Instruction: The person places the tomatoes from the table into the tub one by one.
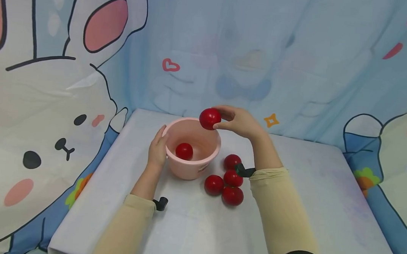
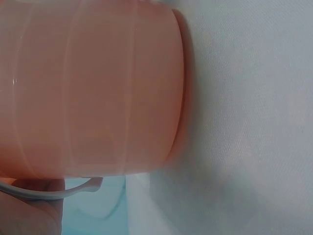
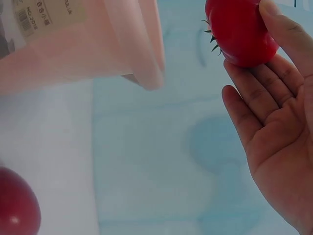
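Note:
A pink plastic bucket (image 1: pixel 188 168) stands upright on the table, one red tomato (image 1: pixel 184 151) lying inside it. At its left side the left hand (image 1: pixel 157 149) holds the bucket by the rim; in the left wrist view part of this hand shows beside the pale bucket handle (image 2: pixel 49 195). Over the bucket's far right rim, the right hand (image 1: pixel 237 122) pinches another tomato (image 1: pixel 210 119) between thumb and fingers. Small green sepals show on that held tomato (image 3: pixel 239 32) in the right wrist view, where it is apart from the bucket's rim.
Several more tomatoes (image 1: pixel 232 196) sit clustered on the white-covered table (image 1: pixel 309 192), right of the bucket and near the right forearm. A light blue cartoon curtain (image 1: pixel 200 36) hangs behind the table. The bucket's wall carries a printed label (image 3: pixel 44 17).

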A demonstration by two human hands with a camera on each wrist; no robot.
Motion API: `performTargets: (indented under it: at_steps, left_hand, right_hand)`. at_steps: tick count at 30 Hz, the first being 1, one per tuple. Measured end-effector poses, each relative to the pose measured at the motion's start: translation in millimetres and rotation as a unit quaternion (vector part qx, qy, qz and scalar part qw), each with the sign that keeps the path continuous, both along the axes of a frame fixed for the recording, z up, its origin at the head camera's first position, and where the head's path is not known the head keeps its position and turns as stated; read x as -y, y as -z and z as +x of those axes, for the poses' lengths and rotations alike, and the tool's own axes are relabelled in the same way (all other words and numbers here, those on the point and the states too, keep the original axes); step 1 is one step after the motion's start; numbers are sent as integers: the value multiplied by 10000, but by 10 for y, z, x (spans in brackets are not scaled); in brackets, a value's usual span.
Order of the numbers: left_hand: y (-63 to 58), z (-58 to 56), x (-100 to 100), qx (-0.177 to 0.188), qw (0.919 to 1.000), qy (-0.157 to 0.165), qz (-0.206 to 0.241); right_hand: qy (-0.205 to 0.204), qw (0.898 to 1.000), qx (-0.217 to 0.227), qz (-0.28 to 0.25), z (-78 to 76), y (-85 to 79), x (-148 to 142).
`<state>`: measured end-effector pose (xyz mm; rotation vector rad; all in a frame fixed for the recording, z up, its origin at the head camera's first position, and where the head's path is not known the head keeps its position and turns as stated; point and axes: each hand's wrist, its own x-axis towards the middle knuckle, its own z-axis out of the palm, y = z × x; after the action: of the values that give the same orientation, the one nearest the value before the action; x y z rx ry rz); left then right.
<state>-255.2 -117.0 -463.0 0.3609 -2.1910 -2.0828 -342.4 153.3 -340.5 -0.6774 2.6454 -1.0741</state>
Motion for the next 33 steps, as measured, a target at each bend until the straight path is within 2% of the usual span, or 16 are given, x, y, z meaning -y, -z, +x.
performTargets:
  at_steps: [9,19,26,29,33]
  left_hand:
    - [-9,0,40,-82,9999,-56,-48]
    - [-10,-1,53,5,10000,-70,50]
    - [-21,-16,45,46,9999,-113,68]
    - [-9,-26,31,65,9999,-89,63]
    - [5,-31,1,56,9999,-49,69]
  right_hand:
    - [-138,9998,118,118,-44,28,168]
    - [-622,9970,246,386,-133,13,458]
    - [-1162,9893,356,805,-219,46,708]
    - [-1359,9841,536,1014,-243,58,811]
    - [-1390,9772,825,1375,-267,90,921]
